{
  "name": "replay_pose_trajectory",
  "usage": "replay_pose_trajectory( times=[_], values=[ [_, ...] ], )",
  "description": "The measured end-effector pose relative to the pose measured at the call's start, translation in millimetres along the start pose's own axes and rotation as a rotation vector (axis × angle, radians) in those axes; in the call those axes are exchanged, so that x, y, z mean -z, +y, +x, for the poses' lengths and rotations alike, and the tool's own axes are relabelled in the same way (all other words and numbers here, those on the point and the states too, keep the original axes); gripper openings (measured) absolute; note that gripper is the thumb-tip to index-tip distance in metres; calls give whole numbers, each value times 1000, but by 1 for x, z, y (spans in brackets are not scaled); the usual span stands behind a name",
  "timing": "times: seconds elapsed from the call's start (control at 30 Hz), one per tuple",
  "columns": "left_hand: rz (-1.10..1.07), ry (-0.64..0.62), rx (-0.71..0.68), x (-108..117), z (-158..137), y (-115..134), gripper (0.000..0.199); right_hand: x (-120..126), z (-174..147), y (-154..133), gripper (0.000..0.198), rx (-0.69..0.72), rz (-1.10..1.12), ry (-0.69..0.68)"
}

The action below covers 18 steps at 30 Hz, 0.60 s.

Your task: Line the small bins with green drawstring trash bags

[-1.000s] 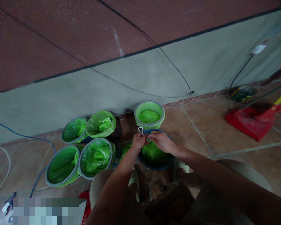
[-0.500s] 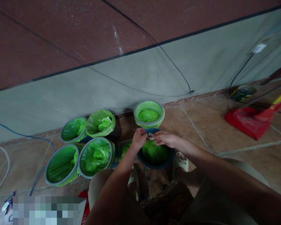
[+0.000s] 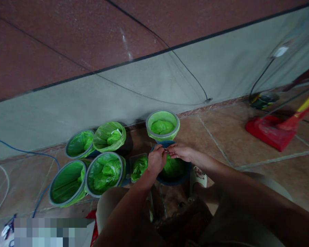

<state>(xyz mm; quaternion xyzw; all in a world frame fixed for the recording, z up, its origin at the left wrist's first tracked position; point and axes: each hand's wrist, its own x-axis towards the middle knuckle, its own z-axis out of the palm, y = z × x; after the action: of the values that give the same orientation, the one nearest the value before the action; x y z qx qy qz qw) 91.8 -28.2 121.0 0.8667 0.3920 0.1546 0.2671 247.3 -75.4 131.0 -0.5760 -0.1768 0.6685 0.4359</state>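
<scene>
Between my knees stands a blue bucket (image 3: 187, 173) holding a green plastic bag (image 3: 173, 168). Over its far side my two hands meet, fingertips almost touching. My left hand (image 3: 157, 159) is pinched closed on a white drawstring (image 3: 166, 150) at the bag's top. The fingers of my right hand (image 3: 180, 152) close on the same string from the other side. Most of the string is hidden by the fingers. Just beyond them, a grey-rimmed bin (image 3: 147, 124) contains another green bag (image 3: 162, 127).
Several bins (image 3: 51, 187) lined with green bags stand at left, and a clear square container (image 3: 131, 161) holds green plastic beside the bucket. A red dustpan (image 3: 269, 132) lies at right, near a dark can (image 3: 264, 100). A blue hose (image 3: 45, 188) crosses the floor at left.
My left hand has shifted right and turned over the bucket, covering more of the white drawstring. The right hand stays nearly in place. The square container shows more now.
</scene>
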Motion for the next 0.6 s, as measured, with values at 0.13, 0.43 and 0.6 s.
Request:
replay_pose_trajectory(
  times=[0.13,0.43,0.6],
  values=[
    [-18,-25,23,6,3,-7,12,15,6,1,8,132,-223,-76],
    [135,-143,60,16,2,-27,15,54,13,-21,16,284,-1134,314],
    [110,-166,184,14,5,-29,5,47,8,-17,27,355,-1222,315]
  ],
)
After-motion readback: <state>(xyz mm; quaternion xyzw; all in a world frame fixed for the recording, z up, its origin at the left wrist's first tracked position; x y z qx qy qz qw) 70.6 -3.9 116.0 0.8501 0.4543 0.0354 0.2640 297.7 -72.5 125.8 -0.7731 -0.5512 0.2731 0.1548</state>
